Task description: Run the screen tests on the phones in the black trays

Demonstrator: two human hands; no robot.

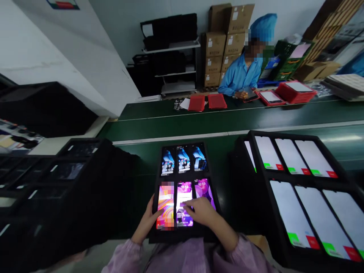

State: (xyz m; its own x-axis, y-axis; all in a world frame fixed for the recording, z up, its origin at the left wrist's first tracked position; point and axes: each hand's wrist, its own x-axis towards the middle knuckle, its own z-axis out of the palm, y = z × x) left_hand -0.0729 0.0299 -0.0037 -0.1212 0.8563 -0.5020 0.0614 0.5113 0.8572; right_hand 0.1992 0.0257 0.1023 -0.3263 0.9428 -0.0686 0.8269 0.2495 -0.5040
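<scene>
On green bench (pixel 148 155), before purple sleeves (pixel 125 254), black tray (pixel 182 178) with six lit phones (pixel 183 156); around its left edge, left hand (pixel 150 218), half closed in a grip, thumb over lower-left phone (pixel 165 201); above lower-middle phone (pixel 184 189), right hand (pixel 203 212), loosely curled, holding nothing visible, forefinger at screen, contact unclear; rightward, white-screened phones (pixel 290 155); across, co-worker (pixel 243 76) in blue.

Black rectangular foam-like tray (pixel 167 178): matt
Slim rectangular glass-fronted phone lit purple and white (pixel 182 220): smooth, glossy
Long dark-green worktop (pixel 159 125): smooth, soft sheen
Brown boxy cardboard cartons (pixel 215 46): dull, papery
Lilac gathered cloth sleeve (pixel 125 256): thin, creased
Blue domed cloth cap (pixel 266 26): wrinkled
</scene>
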